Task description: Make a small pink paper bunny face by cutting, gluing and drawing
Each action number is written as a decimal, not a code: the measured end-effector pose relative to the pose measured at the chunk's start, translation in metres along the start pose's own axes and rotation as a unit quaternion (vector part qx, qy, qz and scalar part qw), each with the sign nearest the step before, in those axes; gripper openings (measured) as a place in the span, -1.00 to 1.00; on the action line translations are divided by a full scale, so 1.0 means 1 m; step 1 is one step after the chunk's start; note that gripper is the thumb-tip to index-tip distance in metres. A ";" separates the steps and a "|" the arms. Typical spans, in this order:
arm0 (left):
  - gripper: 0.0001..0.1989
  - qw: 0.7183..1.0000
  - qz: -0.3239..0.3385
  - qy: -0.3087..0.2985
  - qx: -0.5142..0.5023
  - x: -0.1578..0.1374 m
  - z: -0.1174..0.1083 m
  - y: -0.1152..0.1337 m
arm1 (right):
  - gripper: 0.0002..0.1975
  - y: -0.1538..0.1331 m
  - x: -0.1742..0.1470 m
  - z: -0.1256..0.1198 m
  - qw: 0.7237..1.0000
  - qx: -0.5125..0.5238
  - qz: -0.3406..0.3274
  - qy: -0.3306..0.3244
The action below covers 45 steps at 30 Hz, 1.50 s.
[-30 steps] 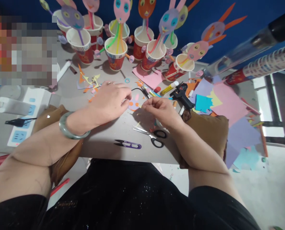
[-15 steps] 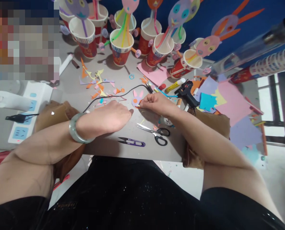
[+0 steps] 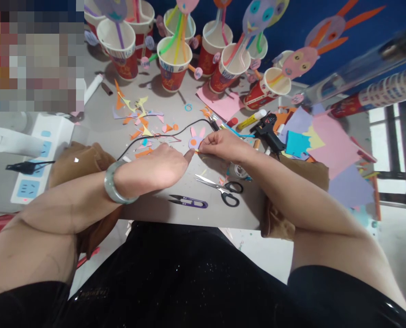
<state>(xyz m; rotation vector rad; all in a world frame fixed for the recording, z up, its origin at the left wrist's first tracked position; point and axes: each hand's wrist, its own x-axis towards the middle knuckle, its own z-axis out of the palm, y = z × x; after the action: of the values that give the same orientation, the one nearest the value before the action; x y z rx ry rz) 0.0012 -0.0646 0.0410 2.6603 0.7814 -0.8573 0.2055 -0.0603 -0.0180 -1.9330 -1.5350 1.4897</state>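
Note:
A small purple paper rabbit face [image 3: 194, 142] with pink ears and an orange round patch lies flat on the table between my hands. My right hand [image 3: 223, 145] is closed in a pinch at its lower right edge, where a tiny yellow paper piece [image 3: 196, 151] shows at the fingertips. From the left, my left hand [image 3: 160, 167] reaches in with fingers curled under and one fingertip touching the face's lower edge; whatever they hold is hidden. Black-handled scissors [image 3: 221, 187] and purple thread snips [image 3: 188, 202] lie nearer to me.
Red paper cups [image 3: 172, 64] with paper faces on coloured stems line the back. A black glue gun [image 3: 270, 132] and coloured paper sheets [image 3: 336, 141] lie right. Paper scraps [image 3: 139, 111] and a black cable [image 3: 131, 145] spread left, near a power strip [image 3: 35, 155].
My left hand has moved slightly right, so its fingertip now meets the lower edge of the rabbit face. My right hand stays pinched there. The view has shifted slightly.

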 end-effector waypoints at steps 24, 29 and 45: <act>-0.35 1.000 0.022 0.014 0.006 0.004 0.001 0.000 | -0.86 0.001 0.002 0.002 0.998 -0.055 -0.030 0.020; -0.33 0.999 0.019 0.032 0.009 0.003 0.004 0.000 | -0.82 -0.001 -0.003 0.001 0.998 -0.043 -0.019 0.029; -0.33 0.999 0.018 0.033 0.014 0.006 0.007 0.000 | -0.65 0.031 -0.040 0.008 0.848 -0.417 -0.317 0.085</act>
<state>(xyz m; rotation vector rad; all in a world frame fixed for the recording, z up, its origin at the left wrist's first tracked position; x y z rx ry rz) 0.0020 -0.0647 0.0317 2.7321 0.7387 -0.7805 0.2201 -0.1088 -0.0218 -1.5137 -2.6386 0.3601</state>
